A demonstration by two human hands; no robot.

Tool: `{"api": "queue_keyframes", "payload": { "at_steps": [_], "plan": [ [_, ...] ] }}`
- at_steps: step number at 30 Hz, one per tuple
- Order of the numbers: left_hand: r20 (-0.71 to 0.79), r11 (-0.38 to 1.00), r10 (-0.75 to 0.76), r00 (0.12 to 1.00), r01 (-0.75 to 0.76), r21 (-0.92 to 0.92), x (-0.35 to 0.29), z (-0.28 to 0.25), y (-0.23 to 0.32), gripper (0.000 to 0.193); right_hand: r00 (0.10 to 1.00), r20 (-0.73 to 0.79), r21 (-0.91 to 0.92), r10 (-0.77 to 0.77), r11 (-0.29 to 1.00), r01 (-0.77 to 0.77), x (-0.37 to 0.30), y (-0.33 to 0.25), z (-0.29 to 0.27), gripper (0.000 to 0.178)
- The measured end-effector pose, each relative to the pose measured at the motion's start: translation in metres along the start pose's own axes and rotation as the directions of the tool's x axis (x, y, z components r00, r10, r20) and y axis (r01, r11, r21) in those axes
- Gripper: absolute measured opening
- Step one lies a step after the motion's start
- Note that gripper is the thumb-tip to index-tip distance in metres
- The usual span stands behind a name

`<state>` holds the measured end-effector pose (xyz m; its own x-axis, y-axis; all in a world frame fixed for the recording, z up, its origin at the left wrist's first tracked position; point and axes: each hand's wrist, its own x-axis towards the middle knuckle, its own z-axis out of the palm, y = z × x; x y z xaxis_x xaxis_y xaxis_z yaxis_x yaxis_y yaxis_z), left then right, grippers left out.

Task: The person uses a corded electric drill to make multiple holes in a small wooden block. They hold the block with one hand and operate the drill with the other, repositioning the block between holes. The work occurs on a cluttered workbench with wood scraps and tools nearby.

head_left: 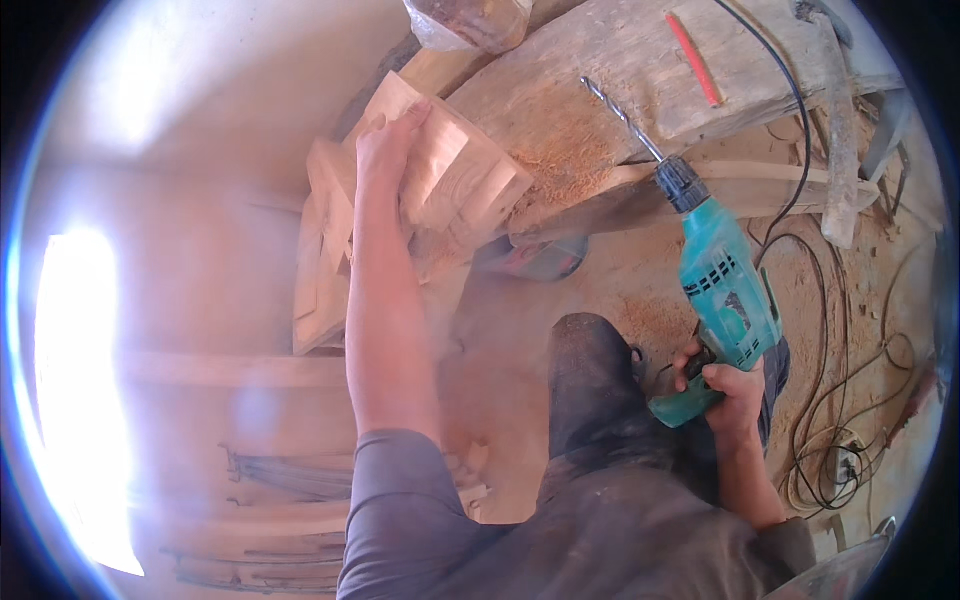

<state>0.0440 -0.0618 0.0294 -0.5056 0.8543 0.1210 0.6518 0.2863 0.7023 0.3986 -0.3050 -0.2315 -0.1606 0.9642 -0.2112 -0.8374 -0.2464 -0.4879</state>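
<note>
The block is at the left end of the bench, a pale, stepped piece of wood tilted over the near edge. The left hand is closed on its upper left part, though some fingers are hidden. The right hand is wrapped around the handle of the drill, well apart from the left. The bit points up and left over the bench, clear of the block.

The work looks partway along: the block's steps are shaped, and sawdust on the bench suggests drilling or cutting done there. I cannot see a finished hole on the faces that show — they may be hidden — so how much boring is left is unclear. The bit is in no wood now.

Counted: one drill, one bit, one block in hand, two hands. Left of the block, against it, are at least two more wood pieces, overlapping too much for a sure count. On the bench there is one red stick and one plastic-wrapped bundle. Farther right are one rough bar and a tangle of cords — too looped to count — beside one white socket.
</note>
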Motion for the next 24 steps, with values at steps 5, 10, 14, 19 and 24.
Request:
{"api": "queue_keyframes", "payload": {
  "at_steps": [5,10,14,19,24],
  "plan": [
    [0.029,0.995,0.098,0.995,-0.097,-0.022,0.003,-0.004,-0.003,0.113,1.000,0.017,-0.016,-0.008,1.000,0.008,0.000,-0.004,0.005,0.054],
    [-0.119,0.988,0.154,0.981,-0.154,0.005,-0.011,0.000,0.000,0.103,0.994,0.106,0.128,0.036,0.991,-0.050,-0.001,-0.004,0.002,0.061],
    [0.023,0.976,-0.083,0.996,0.086,-0.199,0.026,-0.002,-0.031,0.092,0.987,0.127,0.151,0.093,0.982,-0.112,-0.003,-0.009,-0.005,0.062],
    [0.133,0.967,-0.105,0.986,0.132,-0.219,0.031,-0.001,-0.039,0.073,0.992,0.097,-0.008,0.086,0.996,-0.085,-0.008,-0.013,-0.007,0.063],
    [0.072,0.999,0.049,0.996,-0.049,-0.009,0.023,0.014,-0.024,0.088,0.996,0.087,-0.198,-0.024,0.979,0.041,-0.032,-0.016,0.004,0.059]
  ]
}}
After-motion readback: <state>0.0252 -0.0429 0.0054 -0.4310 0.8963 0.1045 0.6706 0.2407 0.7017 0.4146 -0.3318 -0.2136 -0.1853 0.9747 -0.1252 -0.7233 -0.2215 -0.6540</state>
